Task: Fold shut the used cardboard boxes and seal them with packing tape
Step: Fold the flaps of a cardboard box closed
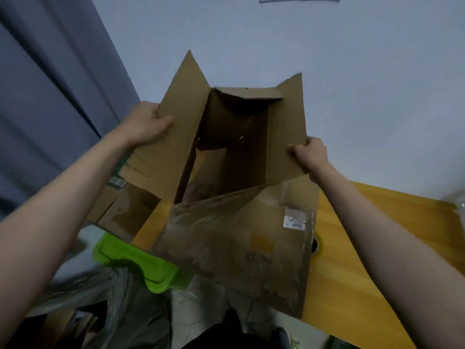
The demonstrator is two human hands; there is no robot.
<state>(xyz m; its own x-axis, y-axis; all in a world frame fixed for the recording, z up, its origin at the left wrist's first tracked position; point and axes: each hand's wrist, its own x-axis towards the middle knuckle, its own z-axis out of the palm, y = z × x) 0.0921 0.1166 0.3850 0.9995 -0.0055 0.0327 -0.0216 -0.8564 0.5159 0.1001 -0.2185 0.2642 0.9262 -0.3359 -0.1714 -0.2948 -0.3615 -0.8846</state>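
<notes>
A used brown cardboard box (234,152) stands open in the middle of the view, its dark inside showing. My left hand (146,124) grips the edge of its long left flap (173,137), thumb on the inner face. My right hand (310,153) pinches the outer edge of the right flap (286,132). Both flaps stand up and outward. The near flap (234,243) hangs toward me, covered in torn tape residue, with a white label (294,221). A roll of tape (315,245) peeks out from behind the near flap's right edge.
The box sits on a yellow wooden table (372,248) against a pale wall. A second open cardboard box (125,210) lies at the left. A green plastic lid (136,263) and crumpled clear plastic (113,298) lie below left. A grey curtain (50,96) hangs at the left.
</notes>
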